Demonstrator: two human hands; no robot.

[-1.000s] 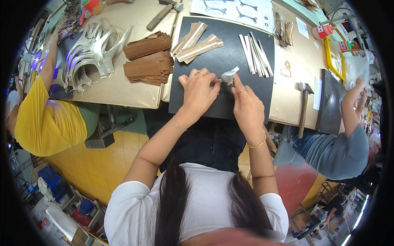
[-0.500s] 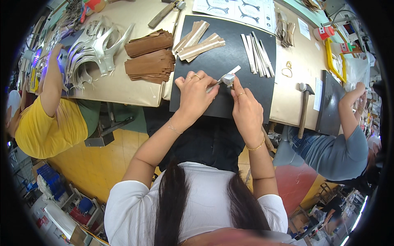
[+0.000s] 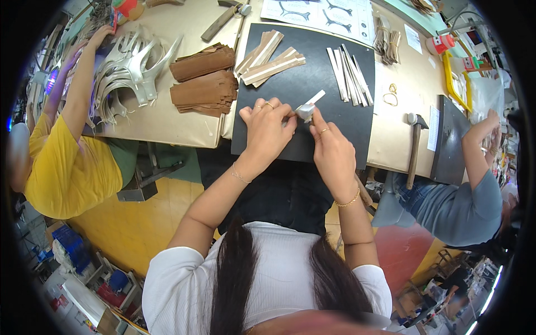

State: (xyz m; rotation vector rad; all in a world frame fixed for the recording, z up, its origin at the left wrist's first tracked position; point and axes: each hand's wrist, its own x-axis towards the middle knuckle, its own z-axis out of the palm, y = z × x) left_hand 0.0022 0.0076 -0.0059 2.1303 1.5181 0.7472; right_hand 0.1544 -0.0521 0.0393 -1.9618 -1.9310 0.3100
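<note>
Between my hands, above the black board (image 3: 312, 56), is a small silvery curved piece (image 3: 305, 111), perhaps a shoe strap part. A short white strip (image 3: 316, 97) sticks out past its far side. My left hand (image 3: 266, 127) is closed, pinching the left end of the silvery piece between thumb and fingers. At the other end, my right hand (image 3: 335, 149) pinches it with index finger and thumb; the fingertips partly hide the grip. Farther up the board lie tan strips with white bands (image 3: 273, 68) and, to the right, a fan of thin white strips (image 3: 350, 75).
Two stacks of brown pieces (image 3: 204, 92) and a pile of silvery cut straps (image 3: 134, 72) lie left. A hammer (image 3: 414, 148) rests at right, another hammer (image 3: 223, 21) at the far left. Co-workers sit both sides, in a yellow shirt (image 3: 72, 173) and a grey-blue shirt (image 3: 460, 215).
My hands and the silvery piece have shifted slightly left, with the piece turned a little. The left co-worker's arm has reached farther across the table.
</note>
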